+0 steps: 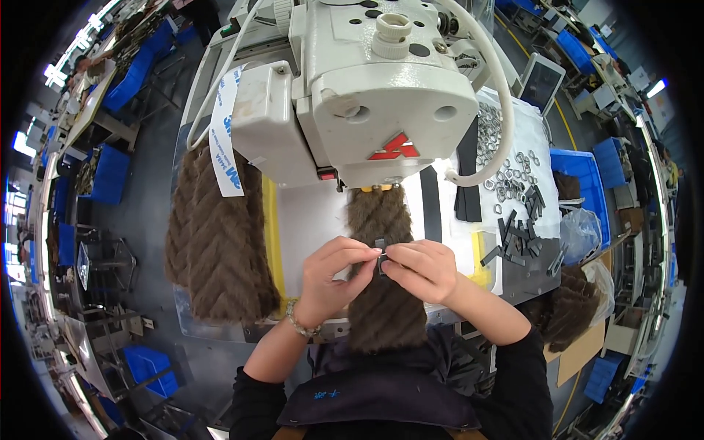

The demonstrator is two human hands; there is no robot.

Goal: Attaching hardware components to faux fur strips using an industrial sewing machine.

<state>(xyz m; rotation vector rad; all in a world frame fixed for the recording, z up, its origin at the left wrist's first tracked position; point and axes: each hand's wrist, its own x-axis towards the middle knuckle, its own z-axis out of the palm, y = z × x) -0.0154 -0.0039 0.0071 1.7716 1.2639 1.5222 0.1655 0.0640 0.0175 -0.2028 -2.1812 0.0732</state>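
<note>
A brown fur strip (387, 323) lies under the head of a white industrial sewing machine (389, 95) and reaches to the table's front edge. My left hand (334, 275) and my right hand (422, 270) meet over this strip, both closed in a pinch on a small metal piece (381, 254), which is largely hidden by my fingertips. A small dark grey tab (380, 243) shows beside it on the fur. My left wrist wears a beaded bracelet.
Brown fur pieces (209, 249) lie at the left. At the right are scattered metal rings (510, 172), dark short strips (521, 242), a blue bin (600, 205) and more fur (565, 308). A tablet (541, 82) stands behind them. Workbenches with blue bins line both sides.
</note>
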